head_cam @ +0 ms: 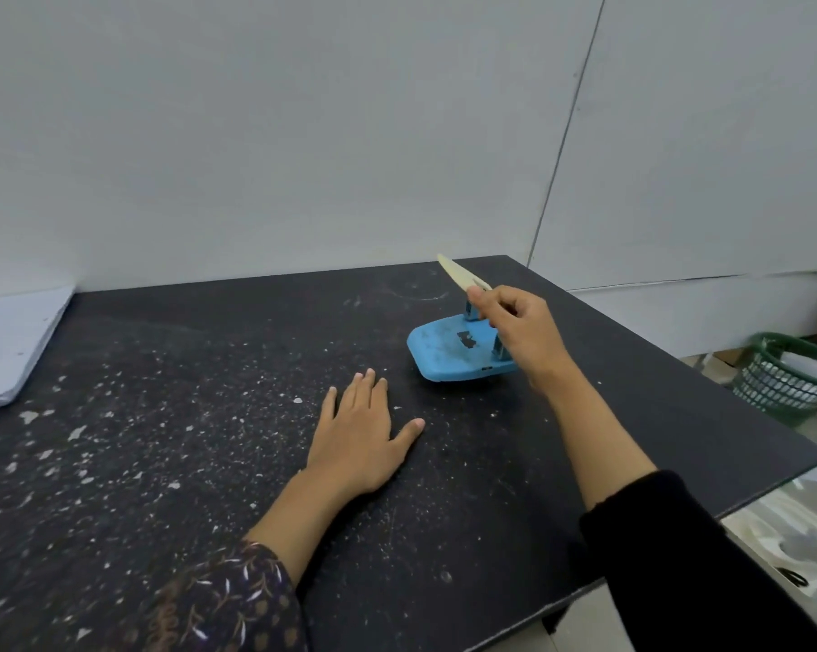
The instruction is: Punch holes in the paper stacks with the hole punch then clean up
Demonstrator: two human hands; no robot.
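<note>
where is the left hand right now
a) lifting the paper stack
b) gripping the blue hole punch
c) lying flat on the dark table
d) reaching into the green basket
c: the left hand lies palm down with fingers spread on the dark table, apart from the blue hole punch, while the right hand holds a pale strip above the punch.

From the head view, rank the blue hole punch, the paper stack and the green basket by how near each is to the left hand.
1. Blue hole punch: just ahead and right of the left hand, on the table.
2. Paper stack: far left edge of the table.
3. Green basket: on the floor, beyond the table's right edge.
</note>
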